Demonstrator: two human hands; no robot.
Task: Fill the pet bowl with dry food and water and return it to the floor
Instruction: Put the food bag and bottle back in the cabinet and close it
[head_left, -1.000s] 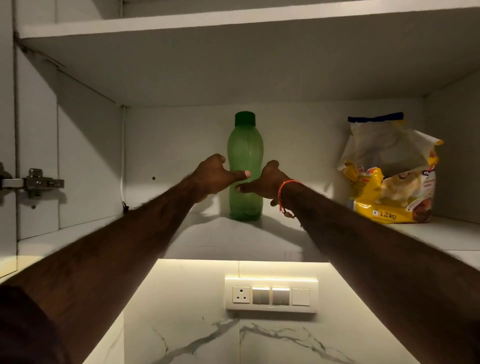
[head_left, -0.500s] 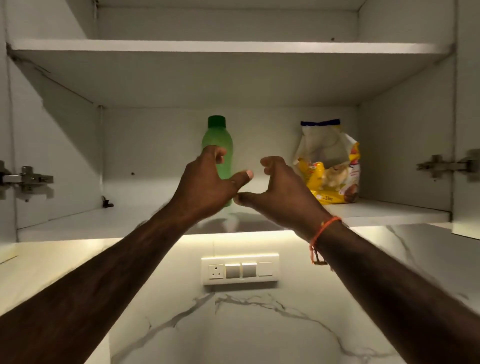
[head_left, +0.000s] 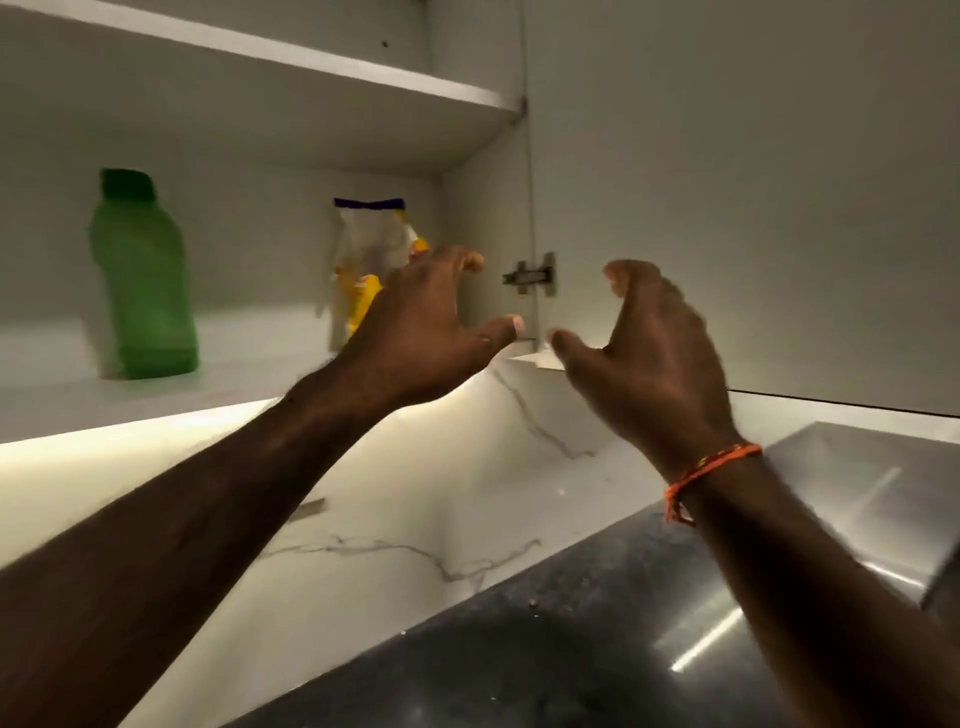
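Note:
A green bottle (head_left: 143, 280) with a dark green cap stands upright on the lower shelf of an open wall cabinet, at the left. To its right stands a yellow and white pet food bag (head_left: 363, 260), partly hidden behind my left hand (head_left: 431, 327). My left hand is raised in front of the bag, fingers curled apart, holding nothing. My right hand (head_left: 649, 358), with an orange thread on the wrist, is raised in front of the cabinet door, fingers apart and empty. No pet bowl is in view.
The open cabinet door (head_left: 727, 208) hangs at the right on a metal hinge (head_left: 532, 274). A white marble backsplash (head_left: 415, 493) runs below the lit shelf (head_left: 130, 410). A dark stone counter (head_left: 519, 649) and a steel surface (head_left: 857, 493) lie below.
The view has swung right and down. Both hands have drawn back from the green bottle and spread apart, now in front of the food bag and the cabinet door.

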